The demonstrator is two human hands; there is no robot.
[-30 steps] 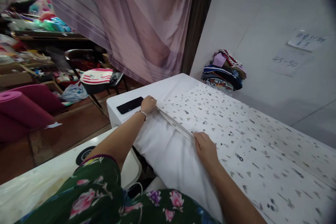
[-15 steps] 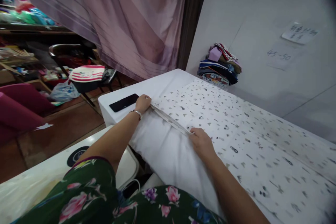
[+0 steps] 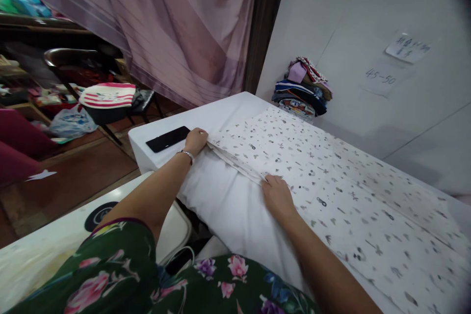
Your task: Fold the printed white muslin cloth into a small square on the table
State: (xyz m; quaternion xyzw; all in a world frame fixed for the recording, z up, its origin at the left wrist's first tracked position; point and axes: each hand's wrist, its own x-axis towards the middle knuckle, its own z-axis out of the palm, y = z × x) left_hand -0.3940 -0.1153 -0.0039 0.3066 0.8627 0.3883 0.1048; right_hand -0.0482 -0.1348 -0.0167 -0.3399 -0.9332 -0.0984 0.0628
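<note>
A white fabric [image 3: 309, 157] with small grey and black prints lies spread over a table draped in a white cloth [image 3: 231, 206]. My left hand [image 3: 196, 141], with a bracelet on its wrist, pinches the fabric's near left corner. Along the same near edge, my right hand [image 3: 277, 194] is closed on the fabric, its fingertips partly hidden from view. Between both hands the edge runs in a slightly lifted, loose fold. A black phone [image 3: 168, 139] rests on the white cloth just left of my left hand.
Folded clothes [image 3: 301, 89] are stacked by the wall at the table's far side. A chair [image 3: 106, 108] with a striped cloth item stands left, before a pink curtain [image 3: 191, 34]. A white surface [image 3: 143, 206] with a round black disc [image 3: 100, 216] is beside me.
The view has shifted slightly, so the scene sits further left. My right hand's fingers now lie flatter over the fabric edge; the left hand keeps its hold at the corner.
</note>
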